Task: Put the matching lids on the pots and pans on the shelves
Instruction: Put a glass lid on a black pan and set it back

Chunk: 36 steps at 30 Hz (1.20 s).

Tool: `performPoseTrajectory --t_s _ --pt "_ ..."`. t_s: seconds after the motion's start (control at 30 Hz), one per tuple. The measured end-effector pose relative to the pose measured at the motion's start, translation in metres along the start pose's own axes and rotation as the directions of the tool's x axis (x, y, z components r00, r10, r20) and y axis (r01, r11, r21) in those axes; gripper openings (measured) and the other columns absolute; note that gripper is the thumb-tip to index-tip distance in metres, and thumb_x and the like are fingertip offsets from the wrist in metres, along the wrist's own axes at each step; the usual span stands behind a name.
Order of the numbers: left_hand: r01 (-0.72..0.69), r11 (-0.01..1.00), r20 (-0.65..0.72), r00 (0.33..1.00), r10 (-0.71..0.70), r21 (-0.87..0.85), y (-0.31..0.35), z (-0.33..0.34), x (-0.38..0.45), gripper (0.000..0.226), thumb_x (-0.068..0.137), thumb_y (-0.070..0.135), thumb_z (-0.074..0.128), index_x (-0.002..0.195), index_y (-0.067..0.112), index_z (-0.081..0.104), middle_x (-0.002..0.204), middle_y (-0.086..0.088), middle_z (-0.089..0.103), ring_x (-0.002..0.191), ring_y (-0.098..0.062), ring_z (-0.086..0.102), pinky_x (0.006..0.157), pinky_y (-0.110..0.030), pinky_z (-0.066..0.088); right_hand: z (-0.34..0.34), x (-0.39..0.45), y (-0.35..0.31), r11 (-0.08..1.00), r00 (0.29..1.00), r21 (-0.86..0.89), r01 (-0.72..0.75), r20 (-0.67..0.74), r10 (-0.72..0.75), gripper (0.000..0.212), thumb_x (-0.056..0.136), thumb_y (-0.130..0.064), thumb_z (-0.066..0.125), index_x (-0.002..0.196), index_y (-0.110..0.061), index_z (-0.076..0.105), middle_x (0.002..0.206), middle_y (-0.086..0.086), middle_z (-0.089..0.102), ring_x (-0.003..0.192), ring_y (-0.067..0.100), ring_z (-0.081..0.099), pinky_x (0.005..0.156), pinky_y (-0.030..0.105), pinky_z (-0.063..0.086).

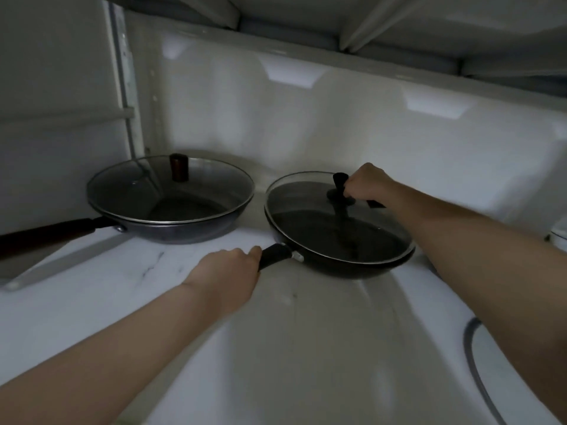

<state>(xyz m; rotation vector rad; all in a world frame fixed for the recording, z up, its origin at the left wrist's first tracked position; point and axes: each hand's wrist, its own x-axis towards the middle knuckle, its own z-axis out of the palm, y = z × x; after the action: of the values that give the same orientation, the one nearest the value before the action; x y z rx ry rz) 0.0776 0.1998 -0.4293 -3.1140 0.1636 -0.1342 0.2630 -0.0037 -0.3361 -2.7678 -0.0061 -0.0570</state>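
- Right hand (365, 182): fingers pinched around the black knob (339, 184) of a glass lid (337, 222), knuckles up, forearm reaching in from the right.
- Left hand (228, 268): fingers curled shut around the black handle (274, 254) of the dark pan (362, 265), thumb side toward the pan.
- Lid lying on that pan, rim to rim as far as can be told; near edge looks seated, far edge hard to judge in the dim light.
- Beside it to the left, well clear of both hands: a second pan (171, 225), grey metal, with its own glass lid (168, 188), dark wooden knob (179, 167) and long wooden handle (46, 234). Looks finished.
- Judged progress here: one pan covered, the other nearly so; only letting go seems left on this shelf (92, 289). Other shelves not visible.
- Materials: clear domed glass with thin steel rims; smooth non-stick black inside; pale marbled shelf surface, glossy white wall behind.
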Motion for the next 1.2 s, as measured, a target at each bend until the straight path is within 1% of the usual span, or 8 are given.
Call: performPoseTrajectory --t_s 0.07,0.2,0.33,0.6,0.7,0.9,1.03,1.2 --pt "0.013 1.000 0.004 1.000 -0.013 0.001 0.000 -0.001 0.000 0.025 0.098 0.024 0.032 0.120 0.015 0.040 0.086 -0.007 0.052 0.068 -0.027 0.044 0.061 -0.032 0.035 0.003 0.006 0.003 1.000 1.000 -0.009 -0.009 0.016 0.009 0.022 0.078 -0.012 0.063 0.068 -0.010 0.043 0.073 0.010 0.048 0.059 0.019 0.047 0.045 0.026 0.034" --pt "0.022 1.000 0.012 1.000 -0.022 0.016 0.001 -0.001 0.000 0.029 0.098 0.031 0.032 0.122 0.016 0.040 0.101 -0.011 0.060 0.079 -0.032 0.055 0.062 -0.032 0.035 0.005 0.014 0.010 1.000 0.999 -0.013 -0.026 0.024 0.026 0.019 0.077 -0.012 0.067 0.080 -0.005 0.050 0.082 0.013 0.051 0.071 0.024 0.053 0.048 0.026 0.037" --pt "0.024 0.999 0.005 1.000 -0.024 0.031 0.002 0.000 0.001 0.030 0.097 0.032 0.033 0.123 0.017 0.039 0.101 -0.010 0.059 0.089 -0.032 0.060 0.063 -0.032 0.035 0.002 0.018 0.010 1.000 0.998 -0.004 -0.020 0.065 0.021 0.025 0.075 -0.013 0.069 0.067 -0.009 0.045 0.070 0.011 0.049 0.059 0.022 0.047 0.048 0.027 0.036" --pt "0.005 1.000 -0.016 1.000 -0.005 0.014 0.000 0.003 0.001 0.028 0.098 0.033 0.032 0.120 0.018 0.040 0.065 0.003 0.032 0.064 -0.023 0.042 0.050 -0.029 0.028 0.002 0.014 0.011 1.000 0.996 0.021 -0.016 0.091 0.014 0.026 0.076 -0.011 0.068 0.065 -0.007 0.045 0.065 0.012 0.048 0.055 0.024 0.046 0.050 0.028 0.038" --pt "0.000 1.000 -0.020 1.000 0.000 0.017 -0.001 0.004 0.000 0.027 0.098 0.032 0.031 0.118 0.018 0.040 0.064 0.004 0.031 0.056 -0.018 0.038 0.047 -0.028 0.025 0.004 0.012 0.011 1.000 0.997 0.024 -0.016 0.078 0.014 0.025 0.076 -0.010 0.066 0.065 -0.008 0.044 0.064 0.012 0.047 0.055 0.024 0.045 0.050 0.028 0.037" --pt "-0.011 1.000 -0.010 1.000 0.011 0.022 -0.001 0.006 -0.001 0.027 0.098 0.032 0.030 0.119 0.017 0.039 0.063 0.004 0.030 0.062 -0.022 0.041 0.058 -0.031 0.033 0.003 0.007 0.009 1.000 0.997 0.002 -0.026 0.075 0.025 0.023 0.076 -0.008 0.066 0.067 -0.006 0.045 0.065 0.013 0.048 0.054 0.025 0.046 0.048 0.027 0.038" --pt "-0.014 0.999 -0.016 1.000 0.015 0.032 -0.002 0.007 -0.001 0.028 0.098 0.032 0.030 0.120 0.017 0.039 0.064 0.004 0.030 0.063 -0.023 0.043 0.057 -0.031 0.033 0.003 0.003 0.006 0.999 0.996 -0.014 -0.031 0.089 0.032 0.019 0.080 -0.008 0.064 0.072 -0.005 0.047 0.065 0.013 0.048 0.054 0.024 0.046 0.048 0.027 0.037" --pt "-0.021 0.999 -0.020 1.000 0.021 0.033 -0.004 0.008 0.003 0.027 0.098 0.032 0.031 0.119 0.018 0.040 0.063 0.004 0.031 0.060 -0.021 0.041 0.056 -0.031 0.033 0.004 0.000 0.006 0.993 0.992 0.084 -0.081 0.099 0.072 0.020 0.084 -0.010 0.060 0.071 -0.005 0.045 0.067 0.013 0.045 0.055 0.021 0.041 0.049 0.027 0.034"
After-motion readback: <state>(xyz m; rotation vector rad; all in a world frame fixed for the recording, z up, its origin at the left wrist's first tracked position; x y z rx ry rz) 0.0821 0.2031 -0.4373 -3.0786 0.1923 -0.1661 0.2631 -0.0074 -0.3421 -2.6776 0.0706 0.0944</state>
